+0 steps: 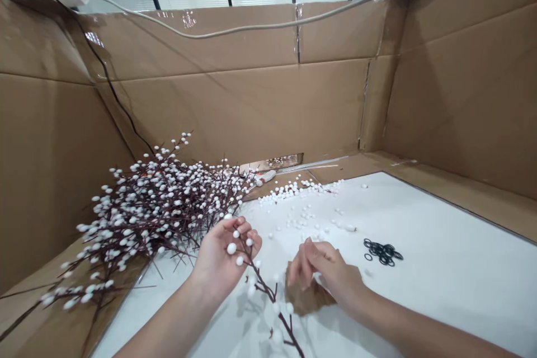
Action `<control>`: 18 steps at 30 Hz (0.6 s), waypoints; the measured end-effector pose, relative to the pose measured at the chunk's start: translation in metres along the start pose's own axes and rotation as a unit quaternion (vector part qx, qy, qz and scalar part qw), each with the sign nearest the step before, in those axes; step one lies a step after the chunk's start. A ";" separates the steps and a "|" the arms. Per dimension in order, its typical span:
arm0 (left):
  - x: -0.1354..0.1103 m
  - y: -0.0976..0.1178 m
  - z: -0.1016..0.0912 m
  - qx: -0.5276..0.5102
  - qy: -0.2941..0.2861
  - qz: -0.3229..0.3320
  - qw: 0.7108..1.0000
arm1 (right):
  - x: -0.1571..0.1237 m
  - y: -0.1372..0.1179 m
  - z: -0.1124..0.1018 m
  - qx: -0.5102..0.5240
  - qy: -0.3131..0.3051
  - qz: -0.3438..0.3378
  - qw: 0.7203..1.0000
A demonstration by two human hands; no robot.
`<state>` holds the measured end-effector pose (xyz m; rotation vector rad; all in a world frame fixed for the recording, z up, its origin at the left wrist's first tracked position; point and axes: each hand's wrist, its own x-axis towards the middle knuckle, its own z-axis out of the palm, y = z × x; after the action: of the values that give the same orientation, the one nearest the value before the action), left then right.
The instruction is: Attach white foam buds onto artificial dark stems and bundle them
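My left hand [222, 257] has its fingers curled round the tip of a dark brown artificial berry branch [260, 281], with white berries near the tip. From there the branch slants down to the bottom edge, with a few bare twig ends along it. Right of the branch, my right hand [325, 268] is closed with thumb and fingers pressed together. Whatever it may pinch is too small to make out. Below it is a brown, flat-looking piece [308, 296], partly covered by the fingers; I cannot tell its kind.
A large pile of berry branches [168, 201] lies at the left. Loose white berries [289, 191] are scattered at the back of the white board [440, 268]. Black rings [382, 251] lie at the right. A white-handled tool [266, 178] rests behind; cardboard walls [235, 106] enclose the place.
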<state>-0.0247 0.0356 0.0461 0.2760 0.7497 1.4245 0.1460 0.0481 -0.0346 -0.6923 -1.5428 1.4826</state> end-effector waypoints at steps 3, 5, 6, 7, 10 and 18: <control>-0.003 0.006 0.003 -0.036 0.004 0.028 0.999 | -0.008 -0.011 0.008 0.038 -0.081 0.083 0.992; -0.004 0.009 0.003 -0.051 0.009 0.062 0.997 | -0.011 -0.017 0.013 0.077 -0.160 0.144 0.973; -0.004 0.010 0.002 -0.054 0.012 0.078 0.995 | -0.012 -0.018 0.014 0.082 -0.195 0.164 0.963; -0.005 0.010 0.002 -0.051 0.019 0.091 0.994 | -0.013 -0.018 0.015 0.079 -0.221 0.178 0.956; -0.006 0.009 0.001 -0.013 0.021 0.105 0.994 | -0.010 -0.017 0.011 0.049 -0.208 0.161 0.963; -0.002 0.010 -0.001 0.089 -0.083 0.081 0.989 | -0.031 -0.040 -0.082 -0.221 0.133 0.050 0.965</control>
<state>-0.0330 0.0348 0.0517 0.5979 0.7319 1.4675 0.2383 0.0571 -0.0088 -1.1940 -1.6566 1.0630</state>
